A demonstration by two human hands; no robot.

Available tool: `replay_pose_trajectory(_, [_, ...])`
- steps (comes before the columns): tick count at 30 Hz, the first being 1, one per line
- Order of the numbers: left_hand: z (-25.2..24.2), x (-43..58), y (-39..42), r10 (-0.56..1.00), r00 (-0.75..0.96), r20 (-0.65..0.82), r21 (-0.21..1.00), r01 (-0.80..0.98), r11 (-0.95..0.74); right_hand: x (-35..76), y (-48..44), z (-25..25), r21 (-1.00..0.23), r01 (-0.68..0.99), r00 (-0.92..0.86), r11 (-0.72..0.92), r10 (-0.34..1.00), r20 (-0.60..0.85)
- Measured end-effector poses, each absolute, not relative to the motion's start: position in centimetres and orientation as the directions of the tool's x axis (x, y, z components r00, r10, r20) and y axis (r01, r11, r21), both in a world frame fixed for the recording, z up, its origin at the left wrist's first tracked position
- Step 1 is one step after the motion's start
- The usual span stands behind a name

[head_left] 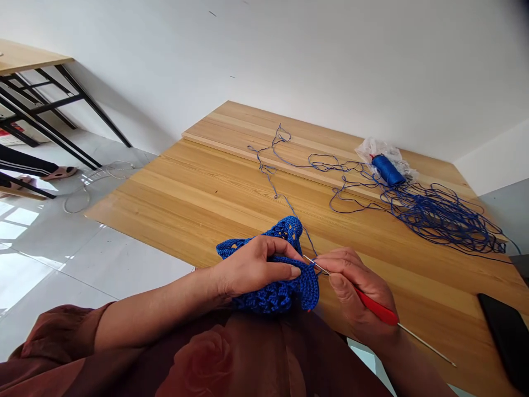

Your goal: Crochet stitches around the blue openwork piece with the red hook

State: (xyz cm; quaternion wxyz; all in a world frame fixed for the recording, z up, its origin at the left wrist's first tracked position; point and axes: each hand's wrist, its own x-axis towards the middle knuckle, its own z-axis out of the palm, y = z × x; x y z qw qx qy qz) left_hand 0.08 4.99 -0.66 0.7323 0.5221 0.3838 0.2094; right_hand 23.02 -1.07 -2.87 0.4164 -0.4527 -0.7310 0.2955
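A piece of blue crochet work [273,298] with openwork holes is pinched between the thumb and fingers of my left hand [258,264], near the table's front edge. My right hand [359,284] is closed around a crochet hook [378,309] with a red handle and thin metal ends. Its tip lies at the right edge of the crochet work, where blue yarn [309,238] runs close to the fingers. That strand trails back across the tabletop. Part of the work is hidden under my left hand.
On the wooden table [190,187], a blue yarn spool [387,170] lies on a clear plastic bag [374,148]. A loose yarn tangle [444,215] spreads at the right, and a black phone [502,336] lies nearer. Another table [37,55] and a person's foot [61,172] are at left.
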Motion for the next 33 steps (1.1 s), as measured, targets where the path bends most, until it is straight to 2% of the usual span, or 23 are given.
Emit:
replay_pose_trajectory(4, [-1.1,0.2,4.8,0.675,0.595,-0.436,0.841,0.002,0.542,23.2,-1.0,-2.7,-0.877,0.317,-0.238,0.361,0.925,0.295])
replay_pose_trajectory(7, [-1.1,0.4,4.5,0.653,0.591,-0.473,0.807,-0.007,0.591,23.5,-0.7,-2.2,-0.893,0.271,-0.290,0.359,0.915,0.280])
replay_pose_trajectory(14, [-0.9,0.5,4.6,0.650,0.592,-0.476,0.825,0.043,0.564,24.5,0.7,-1.1,-0.900,0.223,-0.429,0.374,0.867,0.254])
replay_pose_trajectory(20, [-0.9,0.4,4.8,0.691,0.607,-0.392,0.889,0.058,0.454,23.8,0.7,-0.8,-0.907,0.304,-0.355,0.291,0.918,0.176])
replay_pose_trajectory(25, [-1.1,0.4,4.7,0.688,0.626,-0.368,0.898,0.047,0.438,23.8,0.2,-0.8,-0.915,0.304,-0.347,0.267,0.925,0.155])
replay_pose_trajectory(33, [-0.7,0.5,4.5,0.684,0.586,-0.434,0.872,0.081,0.483,24.8,0.9,-0.4,-0.895,0.254,-0.462,0.367,0.859,0.221])
